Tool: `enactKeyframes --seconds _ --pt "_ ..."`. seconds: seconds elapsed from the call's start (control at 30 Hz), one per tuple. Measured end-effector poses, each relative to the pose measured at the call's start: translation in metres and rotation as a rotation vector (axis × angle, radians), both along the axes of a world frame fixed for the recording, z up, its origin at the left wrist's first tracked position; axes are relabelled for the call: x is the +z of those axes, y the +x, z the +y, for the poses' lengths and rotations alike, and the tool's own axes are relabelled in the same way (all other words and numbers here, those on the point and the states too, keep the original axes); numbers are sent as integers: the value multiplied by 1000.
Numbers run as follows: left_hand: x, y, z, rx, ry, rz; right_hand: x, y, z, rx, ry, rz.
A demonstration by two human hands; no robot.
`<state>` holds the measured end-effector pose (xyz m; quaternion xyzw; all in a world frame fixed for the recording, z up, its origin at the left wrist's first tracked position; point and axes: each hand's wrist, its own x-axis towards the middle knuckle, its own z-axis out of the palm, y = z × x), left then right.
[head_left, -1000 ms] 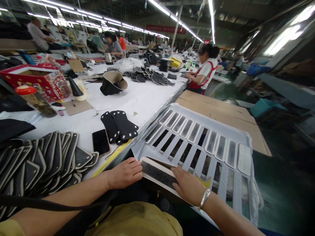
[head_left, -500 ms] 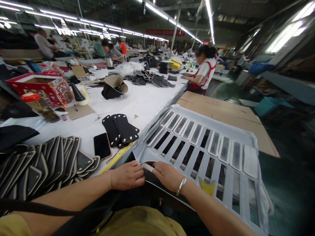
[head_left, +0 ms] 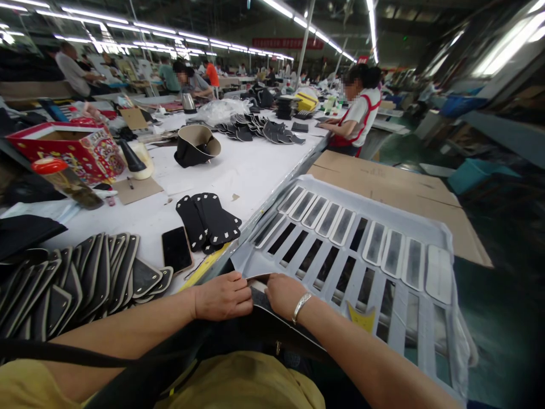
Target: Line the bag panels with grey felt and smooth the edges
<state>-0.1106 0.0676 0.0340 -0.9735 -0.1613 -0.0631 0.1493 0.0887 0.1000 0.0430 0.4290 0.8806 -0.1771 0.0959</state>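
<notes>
A curved dark piece with a pale edge (head_left: 260, 295) is bent between my two hands, in front of my body. My left hand (head_left: 223, 296) has its fingers closed on the left end of its top edge. My right hand (head_left: 283, 295), with a silver bracelet at the wrist, grips the same edge a little to the right. Much of the piece lies below the hands, dark against my clothes. Just right of my hands is a grey slatted rack (head_left: 327, 253) holding several pale-rimmed strips (head_left: 343, 228) and a yellow scrap (head_left: 361, 318).
Left on the white table (head_left: 149, 227) lie overlapping dark pale-edged pieces (head_left: 93, 278), a phone (head_left: 176, 250) and black panels (head_left: 208, 221). Farther back stand a curved black-and-beige piece (head_left: 196, 146), a jar (head_left: 68, 184) and a red box (head_left: 68, 147). A co-worker (head_left: 360, 113) stands beyond the cardboard (head_left: 383, 182).
My right hand has turned slightly and moved up a little, its fingers more curled over the edge. My left hand stays nearly in place. The view has shifted slightly.
</notes>
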Motion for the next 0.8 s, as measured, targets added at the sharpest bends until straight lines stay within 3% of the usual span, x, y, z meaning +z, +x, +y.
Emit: enactKeyframes --seconds 0.27,0.43,0.6,0.8 --pt "-7 -4 -3 -38 -93 -72 -21 5 -13 38 213 114" --pt "-9 1 -9 -35 -235 -165 -28 5 -19 88 286 26" --pt "0 22 -9 172 -488 -19 -21 -5 -24 94 281 -81" --pt "10 39 -13 252 -540 210 5 15 -13 75 150 -73"
